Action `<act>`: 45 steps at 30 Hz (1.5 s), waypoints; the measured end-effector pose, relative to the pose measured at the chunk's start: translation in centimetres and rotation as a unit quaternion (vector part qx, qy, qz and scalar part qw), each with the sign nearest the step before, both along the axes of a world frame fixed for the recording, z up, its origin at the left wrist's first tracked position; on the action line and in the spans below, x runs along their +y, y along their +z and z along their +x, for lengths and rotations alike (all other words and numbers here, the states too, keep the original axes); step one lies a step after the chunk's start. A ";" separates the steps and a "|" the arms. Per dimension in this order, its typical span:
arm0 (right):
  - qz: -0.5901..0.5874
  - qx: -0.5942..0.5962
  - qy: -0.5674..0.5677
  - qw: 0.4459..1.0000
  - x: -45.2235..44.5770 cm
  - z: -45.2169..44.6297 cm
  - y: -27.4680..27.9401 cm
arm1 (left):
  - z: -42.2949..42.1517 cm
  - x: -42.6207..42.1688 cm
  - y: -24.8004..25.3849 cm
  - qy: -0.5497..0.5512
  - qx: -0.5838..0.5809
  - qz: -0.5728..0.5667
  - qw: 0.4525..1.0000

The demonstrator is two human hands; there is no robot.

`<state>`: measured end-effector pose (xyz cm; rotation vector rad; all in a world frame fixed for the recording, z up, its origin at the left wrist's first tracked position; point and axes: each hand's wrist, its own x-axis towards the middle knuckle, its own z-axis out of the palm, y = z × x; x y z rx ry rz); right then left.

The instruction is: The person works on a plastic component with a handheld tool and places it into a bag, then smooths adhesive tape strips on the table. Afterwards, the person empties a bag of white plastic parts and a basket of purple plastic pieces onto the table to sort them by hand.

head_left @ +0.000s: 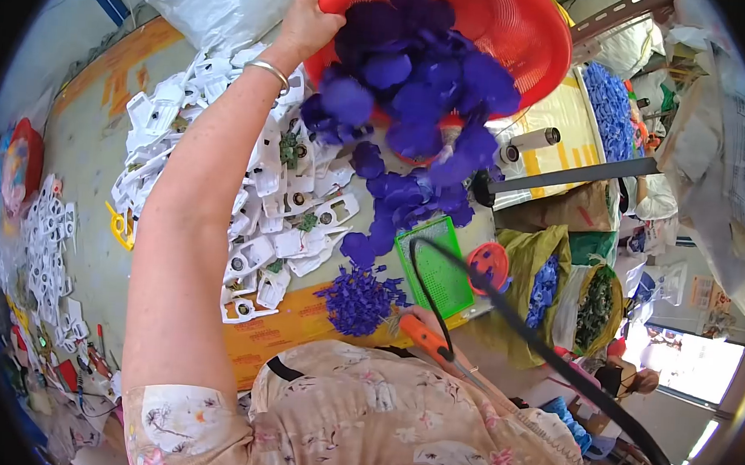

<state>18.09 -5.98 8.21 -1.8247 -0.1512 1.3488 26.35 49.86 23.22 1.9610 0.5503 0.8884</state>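
My left hand point(310, 26) is closed round the rim of a red plastic basket point(542, 47), which is tipped toward me. Flat, rounded purple pieces point(419, 90) tumble over its lower edge, and more of them lie on the table point(98, 122) beneath. My right hand point(458, 363), partly hidden by my body, grips an orange-handled corded tool point(424, 336). The tool's tip points toward a heap of small purple pieces point(358, 301) by the table's near edge. A green perforated tray point(443, 267) stands to the right of that heap.
White plastic parts point(293, 198) are piled left of the purple pieces. A black cable point(545, 341) and a grey bar point(572, 178) cross the right side. A small red basket point(487, 265) and sacks point(526, 302) are there too. A person point(628, 378) is farther back.
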 end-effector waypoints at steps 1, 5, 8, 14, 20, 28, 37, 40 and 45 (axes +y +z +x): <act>0.003 -0.048 0.045 0.998 -0.2 -0.1 0.0 | 0.0 -0.3 0.2 0.018 -0.006 0.042 0.999; -0.027 0.209 -0.213 0.954 -1.1 0.4 -3.5 | 0.2 0.9 -0.7 0.048 -0.025 0.063 0.997; 0.147 0.195 -0.069 0.967 -5.8 1.0 -9.8 | 0.1 1.1 -1.3 0.046 -0.038 0.095 0.994; 0.090 -0.089 0.076 0.989 1.2 -0.2 0.9 | -1.7 -0.5 -0.3 0.031 -0.083 0.181 0.979; 0.023 -0.184 0.127 0.974 -0.4 0.0 -1.8 | -3.2 -3.2 0.7 0.001 -0.140 0.166 0.976; 0.136 0.306 -0.232 0.913 3.4 0.4 4.0 | -5.2 -4.3 3.4 -0.027 -0.168 0.260 0.951; 0.072 -0.031 0.037 0.996 -1.1 0.4 -3.1 | -8.9 -3.3 6.2 0.013 -0.176 0.245 0.953; 0.016 -0.062 0.071 0.995 0.9 0.8 0.1 | -9.9 -2.3 7.4 0.072 -0.147 0.211 0.964; -0.091 0.160 -0.044 0.982 -2.2 2.8 -8.5 | -11.7 1.0 9.5 0.136 -0.122 0.080 0.980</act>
